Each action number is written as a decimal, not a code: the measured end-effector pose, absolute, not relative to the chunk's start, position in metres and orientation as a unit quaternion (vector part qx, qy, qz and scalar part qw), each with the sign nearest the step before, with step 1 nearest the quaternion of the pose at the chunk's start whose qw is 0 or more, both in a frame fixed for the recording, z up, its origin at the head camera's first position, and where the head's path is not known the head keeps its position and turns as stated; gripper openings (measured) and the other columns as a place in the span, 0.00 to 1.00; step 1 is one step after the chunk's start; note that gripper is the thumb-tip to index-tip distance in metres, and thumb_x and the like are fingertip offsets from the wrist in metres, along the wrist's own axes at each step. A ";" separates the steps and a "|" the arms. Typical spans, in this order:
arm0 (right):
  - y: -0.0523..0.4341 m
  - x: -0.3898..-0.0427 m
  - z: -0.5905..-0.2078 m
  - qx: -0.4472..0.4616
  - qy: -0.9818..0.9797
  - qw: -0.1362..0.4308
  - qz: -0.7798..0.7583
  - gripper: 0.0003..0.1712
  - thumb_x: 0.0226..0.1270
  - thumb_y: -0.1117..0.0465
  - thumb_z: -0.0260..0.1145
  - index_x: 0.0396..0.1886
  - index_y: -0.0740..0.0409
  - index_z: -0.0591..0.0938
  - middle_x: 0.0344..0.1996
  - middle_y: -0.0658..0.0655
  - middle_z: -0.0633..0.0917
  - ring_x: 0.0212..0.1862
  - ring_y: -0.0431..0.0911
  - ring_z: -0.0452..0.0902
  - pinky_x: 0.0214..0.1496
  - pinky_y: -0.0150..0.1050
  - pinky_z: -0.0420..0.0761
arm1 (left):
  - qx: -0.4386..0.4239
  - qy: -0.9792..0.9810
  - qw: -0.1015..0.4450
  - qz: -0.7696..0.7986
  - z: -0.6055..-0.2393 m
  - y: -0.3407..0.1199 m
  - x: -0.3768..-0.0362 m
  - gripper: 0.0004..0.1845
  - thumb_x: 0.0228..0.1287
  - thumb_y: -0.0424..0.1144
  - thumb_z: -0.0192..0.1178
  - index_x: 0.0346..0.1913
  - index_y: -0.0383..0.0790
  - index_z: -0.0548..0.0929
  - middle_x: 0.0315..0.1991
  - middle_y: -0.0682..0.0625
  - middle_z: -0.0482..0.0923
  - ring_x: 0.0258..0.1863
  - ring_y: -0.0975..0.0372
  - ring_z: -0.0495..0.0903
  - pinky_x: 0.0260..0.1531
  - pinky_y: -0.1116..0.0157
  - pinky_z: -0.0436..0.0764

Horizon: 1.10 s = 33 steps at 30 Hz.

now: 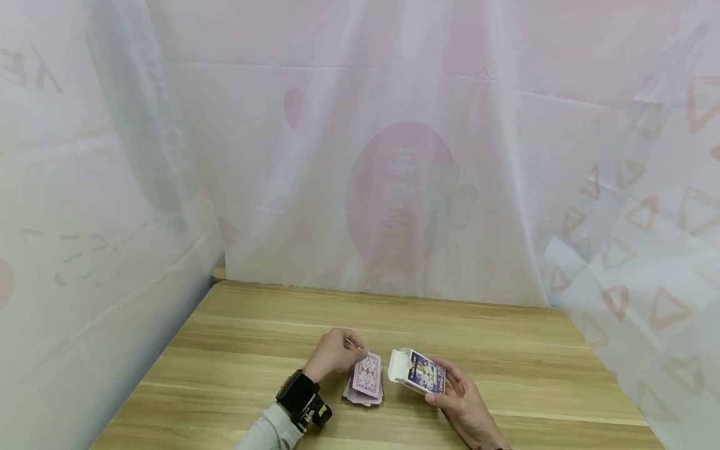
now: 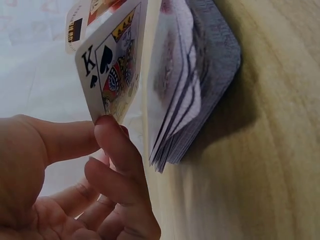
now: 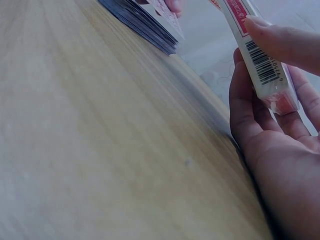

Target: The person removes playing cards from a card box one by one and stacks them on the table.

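Two hands work over the wooden table [image 1: 253, 350], each with its own item. Your left hand [image 1: 333, 355] has fingers curled, pinching one playing card [image 1: 367, 374] by its near edge between thumb and fingertips; the left wrist view shows that card's face as the king of spades [image 2: 111, 70], tilted up off the stack. Directly under and just beyond your left fingertips lies the deck of cards [image 1: 362, 392], face down on the table, loosely squared with several cards fanned out of line at the edges [image 2: 190, 95]. The lifted card leans over the deck; whether its far edge touches the stack cannot be told. Your right hand [image 1: 458, 400] lies palm up, just to the right of the deck, and grips the card box [image 1: 419, 373]: fingers curl beneath it and the thumb presses on its upper side. The right wrist view shows the box's narrow side with a barcode [image 3: 262, 65] under your thumb [image 3: 285, 40]. The box's flap end is open and points toward your left hand, near the deck but apart from it. A wrist camera [image 1: 302, 400] sits on your left forearm, above a light sleeve [image 1: 270, 431].
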State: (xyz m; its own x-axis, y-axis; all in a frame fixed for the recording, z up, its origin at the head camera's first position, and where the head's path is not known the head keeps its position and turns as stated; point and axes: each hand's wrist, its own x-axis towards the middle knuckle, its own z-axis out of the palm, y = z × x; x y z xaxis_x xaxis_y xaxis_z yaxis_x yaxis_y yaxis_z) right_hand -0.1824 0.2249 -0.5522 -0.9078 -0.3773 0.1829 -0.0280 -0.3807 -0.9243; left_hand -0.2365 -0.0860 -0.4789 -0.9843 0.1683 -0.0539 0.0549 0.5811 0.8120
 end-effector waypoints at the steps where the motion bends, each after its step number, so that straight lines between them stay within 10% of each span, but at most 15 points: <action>1: 0.225 -0.182 -0.552 -0.186 0.545 0.108 -0.810 0.43 0.63 0.83 0.64 0.78 0.63 0.67 0.68 0.47 0.76 0.62 0.41 0.80 0.64 0.34 0.83 | 0.062 0.887 0.065 0.454 -0.479 -0.086 -0.236 0.06 0.65 0.38 0.74 0.37 0.41 0.86 0.35 0.49 0.84 0.33 0.59 0.81 0.30 0.64 0.81; 11: 0.224 -0.182 -0.548 -0.171 0.557 0.110 -0.805 0.44 0.62 0.82 0.64 0.79 0.68 0.64 0.68 0.49 0.75 0.63 0.43 0.79 0.66 0.36 0.82 | 0.062 0.886 0.054 0.456 -0.483 -0.084 -0.231 0.05 0.64 0.34 0.73 0.36 0.39 0.86 0.32 0.49 0.84 0.26 0.61 0.81 0.19 0.64 0.81; 33: 0.225 -0.180 -0.547 -0.175 0.554 0.106 -0.807 0.44 0.62 0.83 0.64 0.79 0.67 0.64 0.68 0.48 0.76 0.63 0.43 0.79 0.66 0.36 0.82 | 0.058 0.908 0.007 0.414 -0.483 -0.077 -0.225 0.08 0.59 0.33 0.77 0.31 0.42 0.86 0.28 0.52 0.81 0.28 0.61 0.78 0.27 0.65 0.77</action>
State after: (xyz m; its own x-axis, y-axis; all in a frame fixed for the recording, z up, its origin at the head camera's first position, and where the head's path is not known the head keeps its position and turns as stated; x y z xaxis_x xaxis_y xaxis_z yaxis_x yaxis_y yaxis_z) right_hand -0.1795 0.2253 -0.5469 -0.9167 -0.3641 0.1645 -0.0229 -0.3632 -0.9314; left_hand -0.2253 -0.0773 -0.4829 -0.9932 0.1114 0.0347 0.0993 0.6503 0.7532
